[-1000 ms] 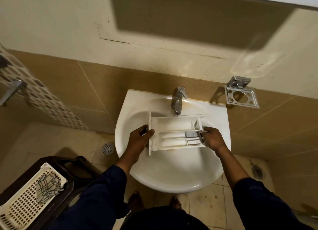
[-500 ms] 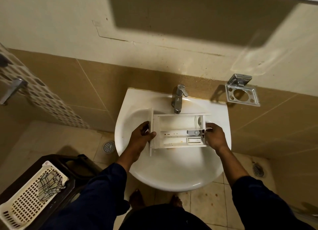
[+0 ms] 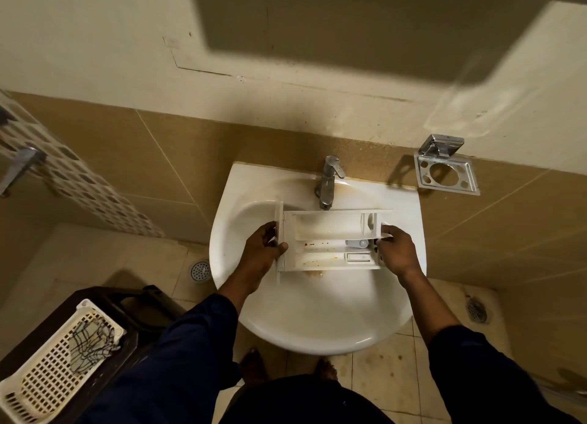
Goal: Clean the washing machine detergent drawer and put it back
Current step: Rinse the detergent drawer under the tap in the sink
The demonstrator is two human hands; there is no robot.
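Observation:
A white detergent drawer (image 3: 330,230) with brown stains in its compartments is held level over the white sink (image 3: 317,315), just below the chrome tap (image 3: 328,182). My left hand (image 3: 262,249) grips the drawer's front panel at the left end, thumb on the near side. My right hand (image 3: 395,252) holds the right end, fingers curled over its edge beside a grey insert. No water runs from the tap. A brownish smear lies in the basin under the drawer.
A chrome holder (image 3: 446,169) is fixed to the tiled wall right of the sink. A white perforated basket (image 3: 50,369) sits on a dark stool at lower left. Floor drains (image 3: 199,269) lie on both sides. My bare feet stand under the basin.
The drawer has been tipped from tilted to level and shifted slightly toward the tap. Both hands kept their grip on its ends.

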